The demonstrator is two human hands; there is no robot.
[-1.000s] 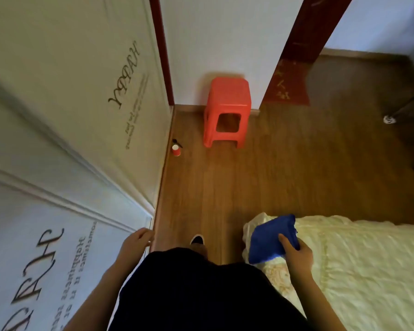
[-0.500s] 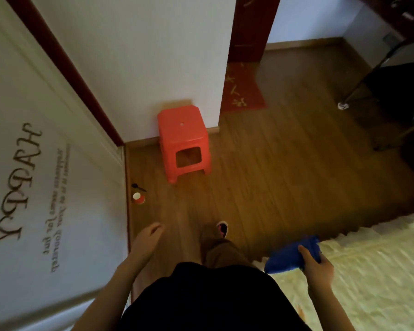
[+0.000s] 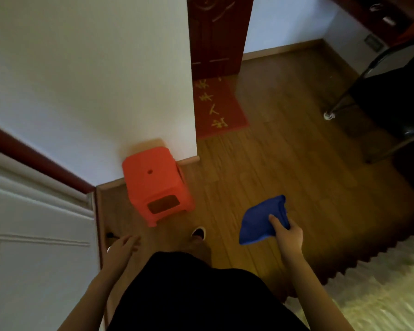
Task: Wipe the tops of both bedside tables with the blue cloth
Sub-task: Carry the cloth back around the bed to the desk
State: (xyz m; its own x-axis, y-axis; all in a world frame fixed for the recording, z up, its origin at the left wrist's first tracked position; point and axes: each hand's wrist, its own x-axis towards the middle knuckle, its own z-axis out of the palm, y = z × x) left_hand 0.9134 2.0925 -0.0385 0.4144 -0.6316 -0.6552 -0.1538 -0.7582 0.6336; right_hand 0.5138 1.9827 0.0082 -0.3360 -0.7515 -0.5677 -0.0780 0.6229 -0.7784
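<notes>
In the head view, the right hand (image 3: 287,236) is low and right of the middle of the picture, and it holds the blue cloth (image 3: 261,219) with the thumb on top. The cloth hangs over the wood floor (image 3: 273,163), not touching it. The left hand (image 3: 120,249) is low and left, with its fingers loose and spread and nothing in it. An orange stool (image 3: 155,185) stands near the middle, against the white wall (image 3: 93,80). A red mat (image 3: 216,106) lies higher up by a dark door (image 3: 215,32). One shoe (image 3: 198,233) shows between the hands. The bed (image 3: 380,295) fills the lower right corner.
</notes>
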